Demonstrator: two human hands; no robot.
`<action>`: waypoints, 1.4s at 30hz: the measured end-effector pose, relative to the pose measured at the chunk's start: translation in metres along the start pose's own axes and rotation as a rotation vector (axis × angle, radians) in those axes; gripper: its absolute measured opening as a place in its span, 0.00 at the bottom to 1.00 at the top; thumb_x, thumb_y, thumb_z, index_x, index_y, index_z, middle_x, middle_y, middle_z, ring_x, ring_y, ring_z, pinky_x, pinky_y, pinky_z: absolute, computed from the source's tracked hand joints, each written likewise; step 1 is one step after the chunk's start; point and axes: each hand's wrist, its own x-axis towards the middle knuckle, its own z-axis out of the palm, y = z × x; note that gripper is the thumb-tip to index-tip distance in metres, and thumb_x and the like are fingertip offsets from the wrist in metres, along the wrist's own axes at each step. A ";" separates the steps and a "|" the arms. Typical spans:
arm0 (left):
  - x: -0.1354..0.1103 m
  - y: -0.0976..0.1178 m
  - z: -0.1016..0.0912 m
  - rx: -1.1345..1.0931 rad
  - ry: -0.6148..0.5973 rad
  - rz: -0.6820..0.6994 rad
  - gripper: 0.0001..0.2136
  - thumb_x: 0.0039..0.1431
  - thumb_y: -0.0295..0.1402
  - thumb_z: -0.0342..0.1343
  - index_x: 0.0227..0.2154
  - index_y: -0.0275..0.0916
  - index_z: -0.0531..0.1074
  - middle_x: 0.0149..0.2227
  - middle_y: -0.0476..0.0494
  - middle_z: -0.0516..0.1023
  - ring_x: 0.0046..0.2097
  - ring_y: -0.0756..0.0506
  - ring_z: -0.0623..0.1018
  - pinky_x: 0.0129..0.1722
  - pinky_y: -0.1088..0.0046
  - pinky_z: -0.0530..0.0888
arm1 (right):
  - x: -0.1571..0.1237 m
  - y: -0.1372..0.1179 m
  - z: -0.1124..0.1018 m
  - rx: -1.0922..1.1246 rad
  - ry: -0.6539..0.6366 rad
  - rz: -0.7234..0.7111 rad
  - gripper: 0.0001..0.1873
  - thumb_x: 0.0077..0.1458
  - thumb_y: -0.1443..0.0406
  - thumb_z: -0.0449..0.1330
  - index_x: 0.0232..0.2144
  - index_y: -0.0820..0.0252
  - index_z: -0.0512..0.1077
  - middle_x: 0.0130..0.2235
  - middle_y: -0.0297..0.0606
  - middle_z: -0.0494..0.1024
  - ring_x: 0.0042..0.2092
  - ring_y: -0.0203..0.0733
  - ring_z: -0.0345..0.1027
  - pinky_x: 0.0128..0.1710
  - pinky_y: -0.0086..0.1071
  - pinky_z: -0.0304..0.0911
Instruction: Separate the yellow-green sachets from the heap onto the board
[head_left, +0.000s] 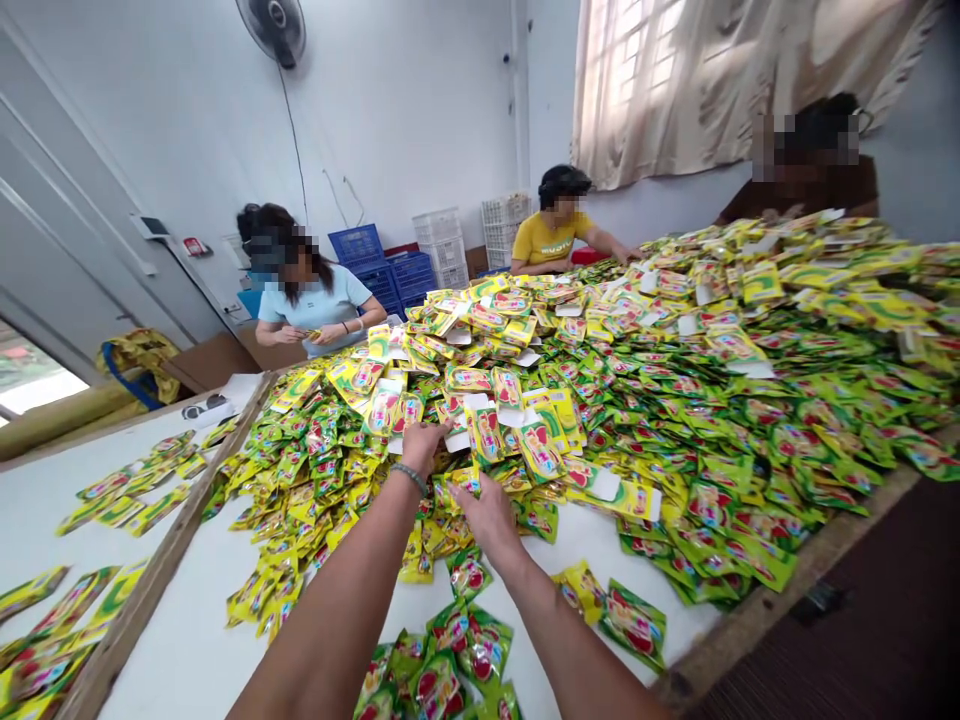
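Note:
A huge heap of small yellow-and-green sachets [645,370] covers the white table [202,640]. My left hand [424,445] reaches into the heap's near edge, fingers curled down onto the packets; a bracelet circles its wrist. My right hand [487,510] rests just beside it, fingers bent over a packet at the heap's edge. What each hand actually grips is hidden by the fingers. More loose sachets [450,660] lie between my forearms near the table's front.
A wooden rail [161,570] splits the table; scattered sachets [135,490] lie left of it. Three people sit at the far sides: one in light blue [315,300], one in yellow [555,235], one in brown [810,180]. Stacked crates [405,265] stand behind.

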 end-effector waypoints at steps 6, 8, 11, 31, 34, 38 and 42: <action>-0.037 -0.012 -0.039 -0.118 0.042 -0.061 0.19 0.34 0.31 0.65 0.32 0.36 0.67 0.19 0.54 0.69 0.18 0.55 0.68 0.19 0.80 0.64 | -0.002 0.006 0.007 0.386 -0.103 0.035 0.20 0.45 0.55 0.60 0.39 0.59 0.72 0.36 0.39 0.78 0.37 0.45 0.70 0.40 0.37 0.65; -0.064 -0.022 -0.058 -0.161 0.042 -0.055 0.25 0.35 0.30 0.65 0.39 0.38 0.64 0.20 0.56 0.70 0.19 0.55 0.69 0.21 0.80 0.65 | -0.005 0.005 0.009 0.424 -0.159 0.035 0.21 0.45 0.55 0.60 0.40 0.60 0.72 0.36 0.39 0.78 0.37 0.45 0.70 0.40 0.38 0.65; -0.104 -0.036 -0.089 -0.200 0.029 -0.086 0.29 0.37 0.31 0.66 0.44 0.40 0.61 0.22 0.54 0.72 0.23 0.52 0.73 0.25 0.77 0.69 | -0.010 0.000 0.010 0.413 -0.287 0.035 0.19 0.43 0.57 0.61 0.38 0.61 0.73 0.34 0.38 0.78 0.36 0.45 0.70 0.39 0.37 0.65; -0.149 -0.056 -0.151 0.066 -0.339 -0.120 0.14 0.40 0.37 0.66 0.28 0.36 0.70 0.25 0.51 0.73 0.25 0.52 0.71 0.26 0.78 0.65 | -0.020 -0.004 0.016 0.203 -0.529 0.010 0.23 0.44 0.55 0.62 0.42 0.61 0.71 0.39 0.39 0.78 0.39 0.45 0.71 0.41 0.37 0.66; -0.151 -0.068 -0.140 -0.043 -0.218 -0.101 0.14 0.42 0.37 0.65 0.31 0.36 0.70 0.28 0.49 0.76 0.27 0.51 0.74 0.28 0.77 0.68 | -0.018 -0.002 0.016 0.081 -0.330 -0.091 0.23 0.48 0.54 0.60 0.43 0.61 0.70 0.41 0.41 0.77 0.42 0.45 0.70 0.42 0.36 0.65; -0.150 -0.079 -0.139 -0.102 -0.105 -0.074 0.14 0.43 0.37 0.65 0.32 0.36 0.71 0.28 0.47 0.77 0.29 0.49 0.76 0.31 0.75 0.71 | -0.019 0.001 0.019 -0.115 -0.438 -0.174 0.17 0.50 0.57 0.59 0.40 0.60 0.72 0.38 0.39 0.78 0.39 0.44 0.70 0.40 0.35 0.64; -0.152 -0.081 -0.139 -0.019 -0.115 -0.054 0.14 0.42 0.37 0.65 0.31 0.35 0.72 0.28 0.47 0.77 0.29 0.49 0.75 0.30 0.76 0.70 | -0.021 0.003 0.021 -0.301 -0.509 -0.291 0.11 0.50 0.61 0.60 0.35 0.59 0.74 0.36 0.37 0.76 0.38 0.42 0.68 0.38 0.33 0.62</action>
